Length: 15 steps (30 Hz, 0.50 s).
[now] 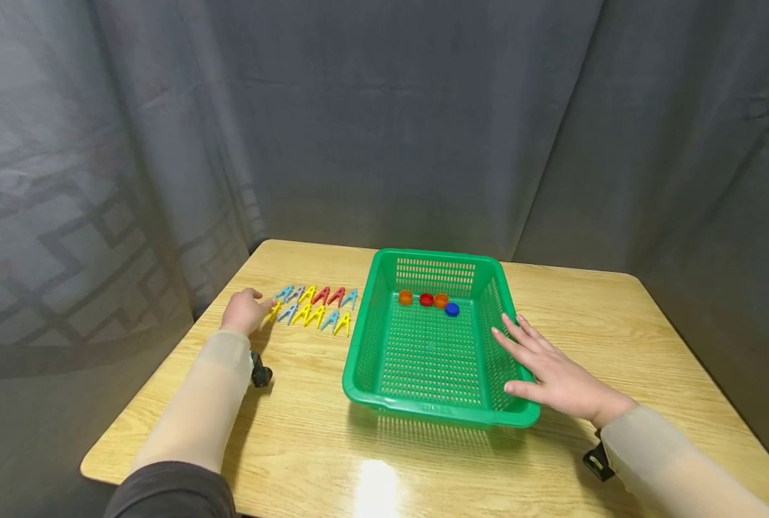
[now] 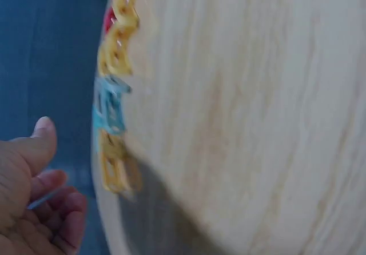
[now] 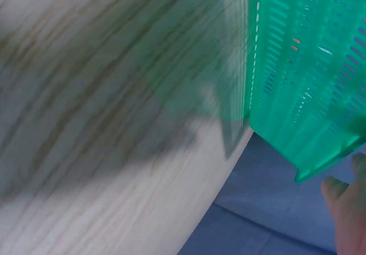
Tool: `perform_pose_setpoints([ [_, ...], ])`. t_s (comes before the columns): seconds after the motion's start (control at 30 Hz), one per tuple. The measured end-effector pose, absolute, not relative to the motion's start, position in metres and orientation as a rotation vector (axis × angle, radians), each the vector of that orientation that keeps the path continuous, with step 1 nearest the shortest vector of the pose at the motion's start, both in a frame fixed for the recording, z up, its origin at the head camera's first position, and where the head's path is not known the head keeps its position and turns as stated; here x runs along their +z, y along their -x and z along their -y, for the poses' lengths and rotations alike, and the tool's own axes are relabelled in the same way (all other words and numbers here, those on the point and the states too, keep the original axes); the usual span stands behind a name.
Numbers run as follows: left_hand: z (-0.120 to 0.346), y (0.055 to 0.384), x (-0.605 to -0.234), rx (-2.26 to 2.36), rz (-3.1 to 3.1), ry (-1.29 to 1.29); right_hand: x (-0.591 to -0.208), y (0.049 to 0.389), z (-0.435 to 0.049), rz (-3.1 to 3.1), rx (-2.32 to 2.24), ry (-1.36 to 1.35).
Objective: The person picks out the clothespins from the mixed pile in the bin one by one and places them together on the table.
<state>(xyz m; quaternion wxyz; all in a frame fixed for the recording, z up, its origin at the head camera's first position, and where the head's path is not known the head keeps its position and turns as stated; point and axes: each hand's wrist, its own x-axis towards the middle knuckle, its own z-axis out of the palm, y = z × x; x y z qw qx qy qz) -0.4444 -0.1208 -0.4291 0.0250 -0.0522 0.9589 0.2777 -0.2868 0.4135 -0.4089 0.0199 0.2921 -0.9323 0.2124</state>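
Two rows of plastic clothespins in yellow, red, blue and grayish tones lie on the table left of a green basket [image 1: 441,411]. At the left end of the rows is my left hand [image 1: 244,311], its fingers loosely bent close to a yellow clothespin [image 1: 275,311]. The left wrist view shows a gap between that hand [image 2: 34,192] and the yellow clothespin [image 2: 113,172], with nothing in its grasp. My right hand [image 1: 555,370] is spread, fingers straight, over the basket's right rim; whether it touches is unclear.
Inside the basket, toward its far end, lie orange caps [image 1: 406,297], a red cap [image 1: 426,299] and a blue cap [image 1: 452,309]. The wooden table [image 1: 293,424] has rounded corners. Gray curtains [image 1: 384,129] hang behind and beside it.
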Motion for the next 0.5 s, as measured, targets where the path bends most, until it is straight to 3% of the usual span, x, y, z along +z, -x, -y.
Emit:
perform_pose_setpoints([
  [0.23, 0.099, 0.440, -0.409, 0.861, -3.094, -0.235, -0.411, 0.283, -0.418, 2.854, 0.745, -0.904],
  [0.5, 0.069, 0.404, -0.396, 0.840, -3.153, -0.701, -0.415, 0.274, -0.431, 2.714, 0.606, -0.819],
])
